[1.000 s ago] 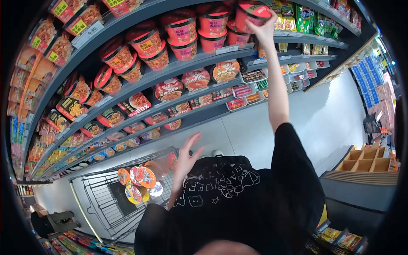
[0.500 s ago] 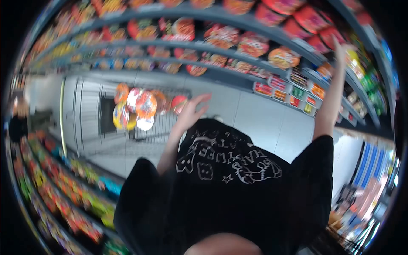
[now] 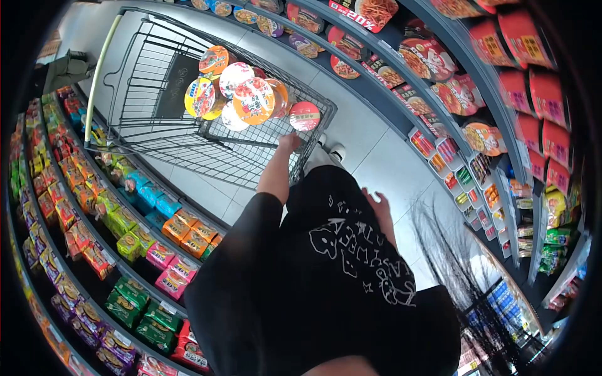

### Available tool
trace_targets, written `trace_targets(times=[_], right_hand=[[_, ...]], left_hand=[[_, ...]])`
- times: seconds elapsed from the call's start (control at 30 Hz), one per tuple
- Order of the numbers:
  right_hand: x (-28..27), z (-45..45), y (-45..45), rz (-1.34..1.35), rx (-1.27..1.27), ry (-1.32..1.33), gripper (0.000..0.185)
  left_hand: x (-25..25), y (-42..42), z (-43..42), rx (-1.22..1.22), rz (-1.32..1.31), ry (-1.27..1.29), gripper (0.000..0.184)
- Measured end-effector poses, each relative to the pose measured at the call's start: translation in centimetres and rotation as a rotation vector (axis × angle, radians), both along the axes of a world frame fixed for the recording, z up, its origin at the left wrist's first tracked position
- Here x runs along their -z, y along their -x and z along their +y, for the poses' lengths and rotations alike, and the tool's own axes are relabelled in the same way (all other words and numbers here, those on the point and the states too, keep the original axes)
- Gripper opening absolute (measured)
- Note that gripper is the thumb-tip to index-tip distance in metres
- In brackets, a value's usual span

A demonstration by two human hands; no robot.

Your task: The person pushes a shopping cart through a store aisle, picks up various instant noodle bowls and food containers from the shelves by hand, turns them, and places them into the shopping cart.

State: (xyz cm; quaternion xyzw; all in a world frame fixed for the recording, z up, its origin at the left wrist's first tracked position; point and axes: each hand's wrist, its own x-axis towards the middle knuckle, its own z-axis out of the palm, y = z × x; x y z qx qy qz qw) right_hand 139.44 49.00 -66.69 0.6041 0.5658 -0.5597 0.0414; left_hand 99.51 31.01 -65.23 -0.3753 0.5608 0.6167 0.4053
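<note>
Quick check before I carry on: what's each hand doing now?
Left hand: at the shopping cart, near the red-lidded cup; grip cannot be told.
Right hand: open, nothing seen in it.

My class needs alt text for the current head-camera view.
A person's left hand is at the end of a shopping cart holding round tubs, its grip unclear. The right hand is open beside a black shirt; stocked shelves line both sides.

Open floor [image 3: 360, 125] between shelf [image 3: 370, 103] and cart [image 3: 168, 94], cups [image 3: 254, 100] blocking the cart's shelf-facing side, free room opposite
</note>
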Motion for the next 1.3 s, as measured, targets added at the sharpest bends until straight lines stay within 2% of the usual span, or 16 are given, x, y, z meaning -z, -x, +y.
trace_targets(times=[0.07,0.17,0.23,0.27,0.4,0.47,0.53,0.6,0.73,0.8,0.93,1.0,1.17,1.2,1.27,1.3], right_hand=[[-7.0,-0.9,2.2,0.459,-0.513,-0.018,0.025],[-12.4,0.2,5.6,0.269,-0.57,-0.104,0.028],[-15.8,0.6,9.5,0.517,0.969,0.578,0.037],[-16.2,0.6,10.2,0.516,0.981,0.569,0.037],[-19.6,0.9,13.7,0.538,0.784,0.468,0.037],[-21.3,1.3,15.4,0.503,0.471,0.346,0.039],[-22.2,1.7,16.9,0.513,0.428,0.302,0.041],[-23.2,2.1,18.3,0.579,0.135,0.132,0.038],[-27.2,2.5,22.0,0.722,-0.113,0.043,0.037],[-28.9,2.8,23.4,0.915,-0.142,0.256,0.045],[-36.2,2.6,26.0,1.149,-0.118,0.578,0.069],[-38.5,2.8,25.9,1.317,-0.373,0.686,0.087],[-42.1,3.0,24.4,1.357,-0.215,0.446,0.089],[-41.6,2.8,24.3,1.365,-0.206,0.428,0.089],[-41.0,2.6,24.3,1.385,0.118,0.452,0.083],[-41.2,2.5,24.2,1.356,0.27,0.567,0.079]], left_hand=[[2.0,0.4,1.4,0.034,-0.048,-0.035,0.023],[3.9,0.9,3.6,0.008,-0.067,-0.008,0.026],[2.3,0.5,4.4,-0.022,-0.015,0.075,0.028],[2.5,0.1,4.3,-0.01,-0.023,0.071,0.028],[-0.3,-0.1,3.3,0.112,0.222,0.126,0.028],[-3.6,-0.1,1.0,0.238,0.507,0.116,0.028],[-9.0,0.0,-1.2,0.388,0.639,0.197,0.027],[-15.3,-0.1,-2.9,0.471,0.67,0.187,0.023],[-27.7,1.7,-4.6,0.649,0.52,-0.205,0.019],[-32.2,3.3,-4.2,0.842,0.482,-0.422,0.017],[-35.8,4.4,-0.8,0.866,0.431,-0.747,0.034],[-36.8,4.8,2.2,0.953,0.428,-0.907,0.033],[-36.1,3.9,9.3,0.596,0.61,-0.718,0.036],[-40.0,1.7,10.7,0.497,0.617,-0.717,0.04],[-39.9,1.2,11.6,0.44,0.628,-0.916,0.042],[-39.6,1.3,11.6,0.516,0.708,-0.931,0.056]])
